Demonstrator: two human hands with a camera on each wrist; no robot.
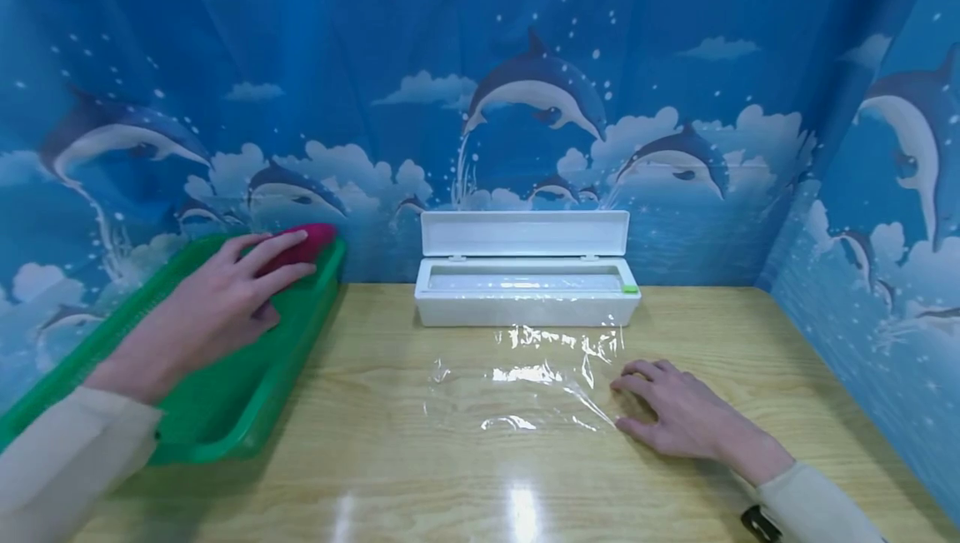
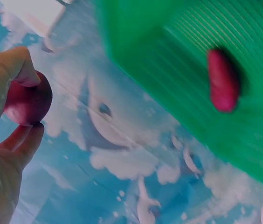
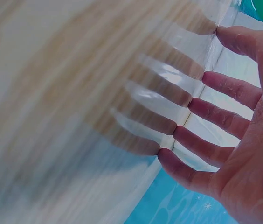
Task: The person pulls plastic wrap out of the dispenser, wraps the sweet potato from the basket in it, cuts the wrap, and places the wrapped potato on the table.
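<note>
My left hand (image 1: 225, 297) is over the far part of a green plastic basket (image 1: 258, 406), its thumb and fingers gripping a reddish-pink sweet potato (image 2: 31, 100). In the left wrist view a second, tapered sweet potato (image 2: 224, 81) lies on the ribbed basket floor; in the head view it is hidden. A sheet of clear cling film (image 1: 528, 374) stretches from a white dispenser box (image 1: 525, 310) toward the front over the wooden table. My right hand (image 1: 686, 414) rests at the film's right edge, fingers spread, fingertips (image 3: 166, 156) touching the surface.
The dispenser's lid (image 1: 525, 235) stands raised at the back, and a small green piece (image 1: 629, 288) sits on its right front edge. A blue dolphin-print curtain (image 1: 375, 68) closes off the back and right of the table (image 1: 420, 485).
</note>
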